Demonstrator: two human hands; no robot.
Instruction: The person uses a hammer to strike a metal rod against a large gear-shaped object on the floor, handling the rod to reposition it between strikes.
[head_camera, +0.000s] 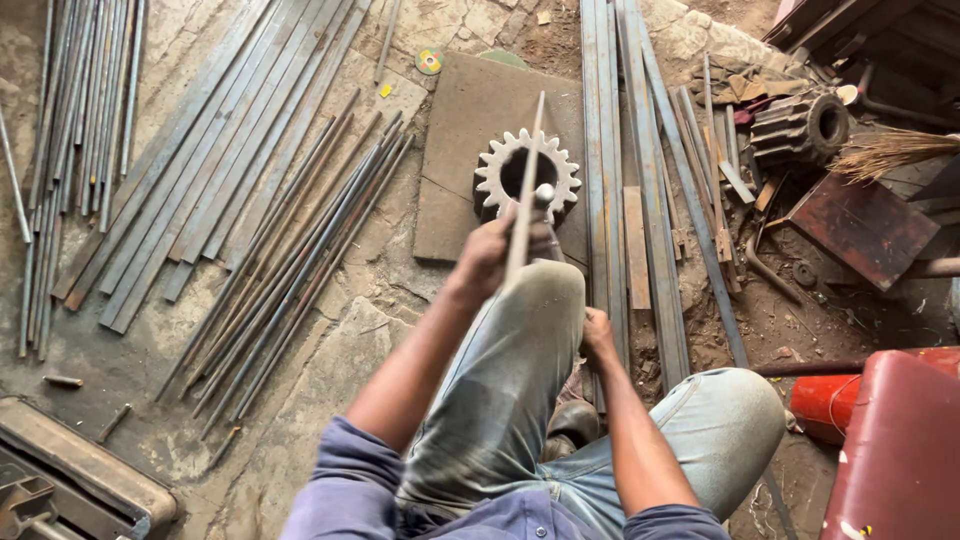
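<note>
Rod (527, 170) in left hand (487, 252)

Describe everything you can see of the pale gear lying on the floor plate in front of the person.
The gear is a thick toothed ring, whitish grey like bare or chalky metal, with blunt square teeth all round and a wide round bore. It lies flat on a brown steel plate on the stone floor. A thin rod, gripped in the left hand, crosses above it and hides part of its near rim. The pictures do not show whether rod and gear touch.
</note>
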